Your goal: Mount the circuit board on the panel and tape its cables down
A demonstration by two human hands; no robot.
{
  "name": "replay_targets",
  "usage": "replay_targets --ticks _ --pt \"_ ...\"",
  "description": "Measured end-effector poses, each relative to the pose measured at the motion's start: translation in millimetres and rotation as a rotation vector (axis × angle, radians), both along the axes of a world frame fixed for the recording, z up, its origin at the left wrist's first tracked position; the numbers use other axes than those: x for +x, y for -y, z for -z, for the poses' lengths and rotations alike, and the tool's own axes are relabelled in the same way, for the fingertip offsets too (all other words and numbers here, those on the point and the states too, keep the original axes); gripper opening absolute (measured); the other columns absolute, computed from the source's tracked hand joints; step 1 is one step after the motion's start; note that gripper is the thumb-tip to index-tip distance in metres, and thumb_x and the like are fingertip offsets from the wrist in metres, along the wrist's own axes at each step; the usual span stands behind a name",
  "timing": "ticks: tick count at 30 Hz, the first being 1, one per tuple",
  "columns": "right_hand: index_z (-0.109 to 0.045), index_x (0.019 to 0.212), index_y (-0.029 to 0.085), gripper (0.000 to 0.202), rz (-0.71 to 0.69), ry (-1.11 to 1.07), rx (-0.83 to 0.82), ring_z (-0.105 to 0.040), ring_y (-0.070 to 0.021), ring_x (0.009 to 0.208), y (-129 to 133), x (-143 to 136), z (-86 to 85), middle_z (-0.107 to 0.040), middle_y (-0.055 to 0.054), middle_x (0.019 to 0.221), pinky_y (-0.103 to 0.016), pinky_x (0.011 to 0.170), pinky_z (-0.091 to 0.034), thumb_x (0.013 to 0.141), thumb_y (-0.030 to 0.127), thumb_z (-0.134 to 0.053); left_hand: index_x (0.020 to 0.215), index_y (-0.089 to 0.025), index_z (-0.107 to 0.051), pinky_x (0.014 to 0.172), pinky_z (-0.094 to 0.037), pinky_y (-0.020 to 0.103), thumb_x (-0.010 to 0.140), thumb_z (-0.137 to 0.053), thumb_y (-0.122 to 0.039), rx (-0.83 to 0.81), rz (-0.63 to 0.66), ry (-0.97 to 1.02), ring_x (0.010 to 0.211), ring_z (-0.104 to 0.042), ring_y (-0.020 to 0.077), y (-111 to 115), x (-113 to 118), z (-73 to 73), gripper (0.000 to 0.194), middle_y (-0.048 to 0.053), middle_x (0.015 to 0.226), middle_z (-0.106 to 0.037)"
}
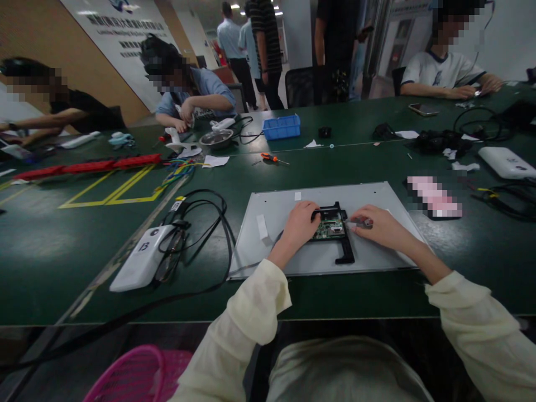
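A black plastic frame (345, 248) with a green circuit board (330, 228) set in it lies on a grey-white flat panel (272, 204). My left hand (299, 223) grips the left side of the frame, fingers curled over its edge. Close to the frame's right side, my right hand (379, 226) is closed in a pinch on a small reddish-grey item (364, 222), mostly covered by the fingers. Its kind cannot be made out. A white strip (262, 229) lies on the panel left of my left hand.
Left of the panel are a white power bank (144, 257) and looped black cables (226, 223). Beyond it lie an orange screwdriver (270, 158) and a blue basket (281, 127). A pink-screened phone (435, 196) is at right. Other people sit across the table.
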State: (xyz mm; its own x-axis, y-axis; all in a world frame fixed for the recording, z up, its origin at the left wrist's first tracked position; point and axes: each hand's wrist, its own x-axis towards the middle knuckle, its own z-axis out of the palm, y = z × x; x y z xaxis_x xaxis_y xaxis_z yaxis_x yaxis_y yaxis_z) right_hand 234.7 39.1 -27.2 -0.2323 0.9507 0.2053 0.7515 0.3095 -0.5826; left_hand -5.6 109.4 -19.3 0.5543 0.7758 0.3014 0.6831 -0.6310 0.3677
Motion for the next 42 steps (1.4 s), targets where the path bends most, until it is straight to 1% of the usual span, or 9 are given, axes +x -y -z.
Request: replay_targets --ticks 6,11,15,18,21,25,31,37,42 --pt "-0.068 0.086 0.022 0.011 -0.015 -0.043 -0.065 -0.062 -0.0182 0.079 0 -2 0.7 -0.067 -0.004 0.091 -0.031 0.071 -0.049 0.081 0.026 -0.059 0.1 -0.017 -0.062 0.098 -0.045 0.036 0.09 -0.047 -0.018 0.007 0.007 0.006 0.106 -0.056 0.0205 0 0 0.5 0.018 0.007 0.106 -0.063" --pt "-0.066 0.087 0.022 0.011 -0.007 -0.135 -0.138 -0.062 -0.0163 0.071 2 -2 -1.0 -0.068 -0.001 0.08 -0.029 0.066 -0.049 0.08 0.025 -0.059 0.099 -0.016 -0.062 0.097 -0.045 0.036 0.089 -0.047 -0.018 0.009 0.011 0.014 0.105 -0.056 0.0208 0 0 -0.5 0.018 0.008 0.106 -0.063" --pt "-0.068 0.094 0.022 0.018 -0.015 -0.166 -0.146 -0.064 -0.0166 0.075 2 0 -0.8 -0.07 -0.002 0.086 -0.031 0.07 -0.051 0.08 0.023 -0.058 0.099 -0.016 -0.062 0.096 -0.045 0.036 0.09 -0.047 -0.018 0.009 0.013 0.009 0.104 -0.056 0.0208 0 0 -1.0 0.018 0.008 0.105 -0.063" --pt "-0.071 0.091 0.023 0.018 -0.013 -0.171 -0.17 -0.064 -0.0167 0.075 2 3 -1.1 -0.071 -0.003 0.09 -0.03 0.068 -0.052 0.08 0.023 -0.056 0.1 -0.016 -0.062 0.096 -0.045 0.036 0.09 -0.047 -0.019 0.012 0.016 0.008 0.104 -0.056 0.0208 0 0 -0.7 0.018 0.008 0.105 -0.063" --pt "-0.071 0.088 0.022 0.018 -0.014 -0.224 -0.226 -0.064 -0.0164 0.071 2 5 -1.8 -0.071 -0.002 0.086 -0.028 0.061 -0.051 0.08 0.026 -0.056 0.1 -0.016 -0.062 0.097 -0.045 0.036 0.09 -0.047 -0.018 0.012 0.018 0.011 0.104 -0.056 0.0208 0 -1 -0.1 0.018 0.008 0.106 -0.063" --pt "-0.07 0.088 0.021 0.017 -0.042 -0.282 -0.267 -0.064 -0.0162 0.075 1 3 -0.7 -0.071 -0.001 0.086 -0.028 0.065 -0.05 0.08 0.028 -0.057 0.1 -0.016 -0.062 0.097 -0.045 0.035 0.09 -0.047 -0.018 0.013 0.019 0.016 0.105 -0.056 0.0206 0 -1 0.4 0.019 0.008 0.106 -0.063" --pt "-0.07 0.086 0.021 0.016 -0.048 -0.294 -0.212 -0.064 -0.0164 0.077 -2 -4 3.3 -0.071 -0.001 0.085 -0.029 0.072 -0.049 0.079 0.024 -0.056 0.099 -0.015 -0.063 0.098 -0.044 0.035 0.089 -0.049 -0.017 0.007 0.009 0.001 0.104 -0.056 0.0207 0 0 0.5 0.017 0.008 0.105 -0.064" --pt "-0.07 0.089 0.023 0.017 -0.028 -0.235 -0.145 -0.063 -0.0164 0.073 -1 -12 0.1 -0.071 -0.001 0.085 -0.031 0.07 -0.049 0.078 0.023 -0.057 0.099 -0.017 -0.063 0.099 -0.044 0.035 0.089 -0.049 -0.017 0.007 0.01 0.01 0.106 -0.056 0.0206 -1 1 1.2 0.017 0.007 0.105 -0.063" --pt "-0.069 0.092 0.023 0.018 -0.019 -0.244 -0.103 -0.065 -0.017 0.075 1 -14 -3.0 -0.072 -0.002 0.088 -0.031 0.07 -0.05 0.079 0.021 -0.057 0.099 -0.016 -0.063 0.1 -0.043 0.035 0.089 -0.049 -0.017 0.012 0.019 0.021 0.107 -0.055 0.0205 -1 1 2.7 0.017 0.008 0.106 -0.063"
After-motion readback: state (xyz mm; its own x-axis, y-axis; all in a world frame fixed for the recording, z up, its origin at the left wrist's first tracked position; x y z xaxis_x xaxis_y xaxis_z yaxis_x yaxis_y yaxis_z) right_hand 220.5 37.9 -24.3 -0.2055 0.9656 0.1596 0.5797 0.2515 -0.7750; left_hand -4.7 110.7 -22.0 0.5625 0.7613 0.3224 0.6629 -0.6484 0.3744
